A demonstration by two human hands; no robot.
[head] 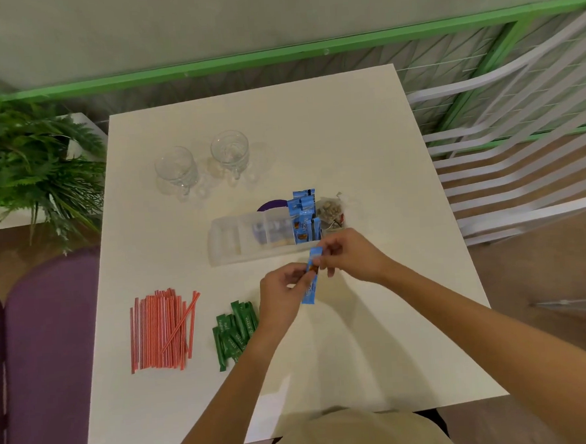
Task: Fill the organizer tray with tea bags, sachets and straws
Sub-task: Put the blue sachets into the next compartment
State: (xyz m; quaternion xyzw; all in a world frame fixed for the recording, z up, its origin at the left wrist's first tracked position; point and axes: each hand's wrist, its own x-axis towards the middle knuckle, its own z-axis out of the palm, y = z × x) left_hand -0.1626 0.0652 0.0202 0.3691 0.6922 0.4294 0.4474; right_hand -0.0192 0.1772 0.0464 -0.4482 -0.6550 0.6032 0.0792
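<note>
Both hands pinch one blue sachet (311,278): left hand (282,296), right hand (350,254); fingers hide its middle and print.

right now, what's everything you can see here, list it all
table: one, white, centre
organizer tray: one, clear, mid-table
tray sachets: several, blue, upright in a right-hand compartment
tea bags: a few, pale, rightmost compartment
round object: one, purple, behind the tray
straws: a large pile, red, near left of table
green sachets: a pile, right of the straws
glass mugs: two, clear, far left of table
plant: green, left of table
purple chairs: two, left
white chair: one, right
held sachet: one, blue, above the table
left hand: pinches its lower part
right hand: pinches its top
</note>
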